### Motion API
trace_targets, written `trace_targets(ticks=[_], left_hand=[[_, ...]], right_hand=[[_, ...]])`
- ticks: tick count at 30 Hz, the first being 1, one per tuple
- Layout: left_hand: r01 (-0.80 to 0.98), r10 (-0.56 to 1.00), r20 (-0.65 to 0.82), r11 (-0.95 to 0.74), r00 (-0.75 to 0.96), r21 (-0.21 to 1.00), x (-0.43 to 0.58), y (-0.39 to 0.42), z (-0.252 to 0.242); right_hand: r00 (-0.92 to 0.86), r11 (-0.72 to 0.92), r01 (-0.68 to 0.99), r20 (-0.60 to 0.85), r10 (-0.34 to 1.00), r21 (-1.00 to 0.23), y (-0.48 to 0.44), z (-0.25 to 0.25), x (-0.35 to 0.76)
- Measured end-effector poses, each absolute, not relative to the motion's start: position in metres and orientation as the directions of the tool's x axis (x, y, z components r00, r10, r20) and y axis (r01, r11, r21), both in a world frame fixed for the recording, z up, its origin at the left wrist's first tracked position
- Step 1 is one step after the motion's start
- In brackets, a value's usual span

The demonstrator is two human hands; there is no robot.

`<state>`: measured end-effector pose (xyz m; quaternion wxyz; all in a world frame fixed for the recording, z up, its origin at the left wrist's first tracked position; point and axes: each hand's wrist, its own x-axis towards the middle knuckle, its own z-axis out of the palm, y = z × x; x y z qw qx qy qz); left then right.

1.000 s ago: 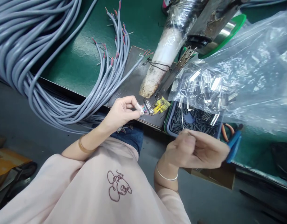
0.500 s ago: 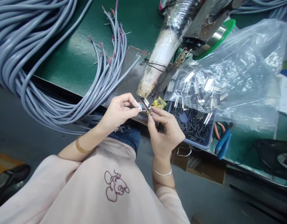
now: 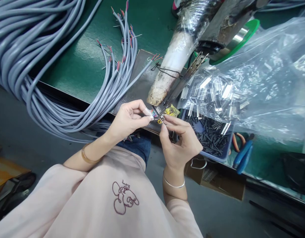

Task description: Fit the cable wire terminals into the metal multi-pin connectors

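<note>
My left hand (image 3: pixel 129 117) pinches a bunch of thin coloured wires (image 3: pixel 153 113) between thumb and index finger, a white wrap on the fingertip. These wires lead to a small metal multi-pin connector (image 3: pixel 157 109), below the tip of a soldering iron (image 3: pixel 176 91) held on a stand. My right hand (image 3: pixel 181 140) is closed at the connector's near right end, a thin pale wire between thumb and index fingertips. Where that wire ends is too small to tell. Beside the connector lies a crumpled yellow piece (image 3: pixel 172 110).
Many grey cables (image 3: pixel 93 114) with stripped ends cover the left. A wrapped white tube (image 3: pixel 167 62) slants over the work. To the right are a blue bin (image 3: pixel 225 155) of black sleeves, a clear bag (image 3: pixel 271 82) with connectors, blue-handled pliers (image 3: pixel 243 157) and a green-rimmed solder spool (image 3: pixel 254 29).
The whole view has shifted slightly, so things sit a little further right. My right fingers have drawn back a little from the connector, showing a thin wire. The left pinch stays the same.
</note>
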<state>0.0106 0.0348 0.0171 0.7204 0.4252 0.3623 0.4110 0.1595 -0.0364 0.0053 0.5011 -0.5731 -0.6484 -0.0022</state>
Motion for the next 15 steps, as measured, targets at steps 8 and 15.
trace_targets(ticks=[8, 15], left_hand=[[-0.267, 0.902, -0.183, 0.302, 0.392, 0.915, 0.0108, 0.0348, 0.0186], [-0.242, 0.896, -0.194, 0.308, 0.399, 0.920, 0.0102, 0.0348, 0.0194]], right_hand=[[0.083, 0.329, 0.834, 0.690, 0.719, -0.443, -0.0307, 0.0122, 0.1580], [0.029, 0.354, 0.843, 0.690, 0.723, -0.406, -0.0320, 0.0110, 0.1600]])
